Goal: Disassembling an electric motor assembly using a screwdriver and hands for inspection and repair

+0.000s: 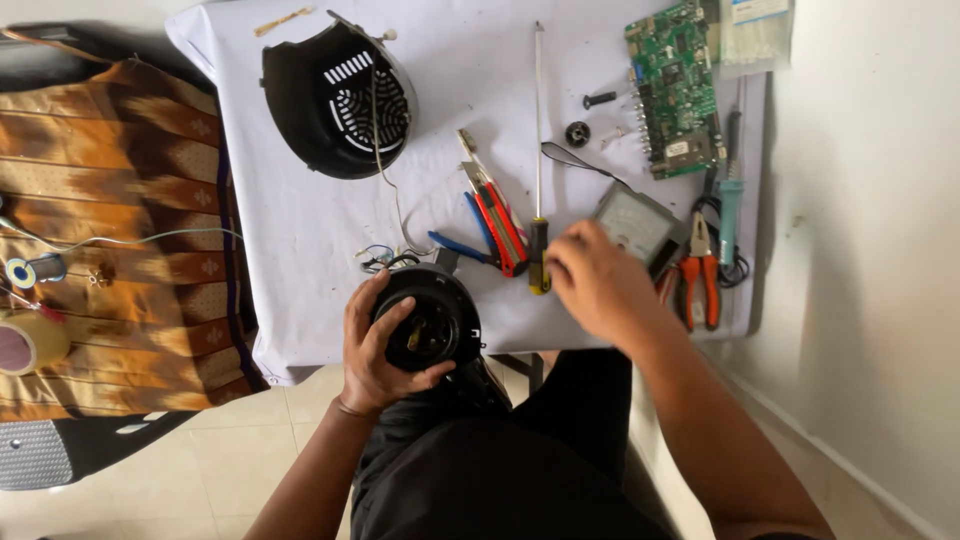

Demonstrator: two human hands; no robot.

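Observation:
My left hand grips a round black housing at the near edge of the white-covered table, above my lap. Thin wires run from it toward a black vented cover lying farther back. My right hand hovers over the table, fingers curled, right beside the yellow-and-black handle of a long screwdriver. It appears to hold nothing. An analog meter lies just beyond that hand.
Blue and red-handled pliers, orange-handled pliers, a green circuit board and small black knobs lie on the table. A brown patterned cloth with a tape roll is at left. A white wall stands at right.

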